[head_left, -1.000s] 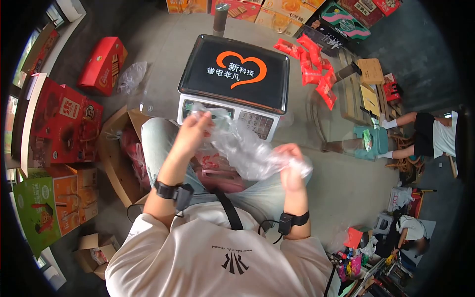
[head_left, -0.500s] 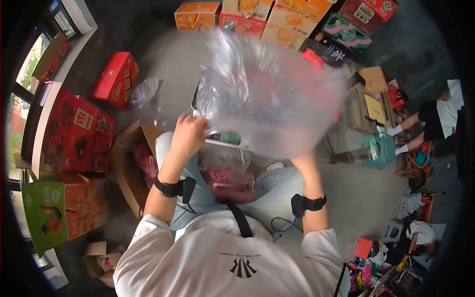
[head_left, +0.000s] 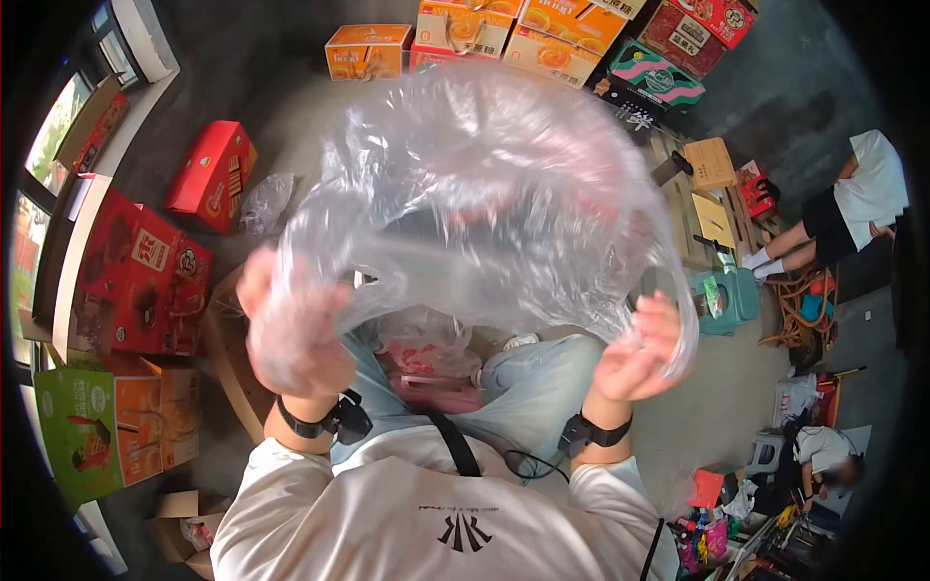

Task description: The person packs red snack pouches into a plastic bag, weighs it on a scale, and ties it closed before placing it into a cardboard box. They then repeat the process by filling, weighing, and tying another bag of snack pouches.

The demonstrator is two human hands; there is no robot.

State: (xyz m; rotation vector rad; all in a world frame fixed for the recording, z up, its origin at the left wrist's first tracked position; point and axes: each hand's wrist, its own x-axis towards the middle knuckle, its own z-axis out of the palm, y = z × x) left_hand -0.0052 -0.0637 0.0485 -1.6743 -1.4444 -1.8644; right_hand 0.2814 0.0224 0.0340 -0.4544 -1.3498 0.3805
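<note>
A large clear plastic bag (head_left: 484, 184) billows up between my hands, its mouth spread wide and partly smeared by motion. My left hand (head_left: 300, 329) grips its left side; film covers the hand and the fingers are blurred. At the other side, my right hand (head_left: 639, 353) pinches the film with bent fingers, and part of the bag drapes around that hand. Behind the bag a dark shape shows through, too veiled to make out. Below it, a clear bag with red contents (head_left: 421, 353) lies between my legs.
An open cardboard carton (head_left: 237, 358) stands by my left leg. A red box (head_left: 213, 174) and crumpled plastic (head_left: 266, 203) lie at left; stacked orange boxes (head_left: 552, 48) stand ahead. To the right are a teal stool (head_left: 731, 295) and another person (head_left: 838, 208).
The bag has opened out and spread wider. My left hand has moved left and slightly down, and my right hand has moved right and down. The metal-edged device with a green panel is now hidden.
</note>
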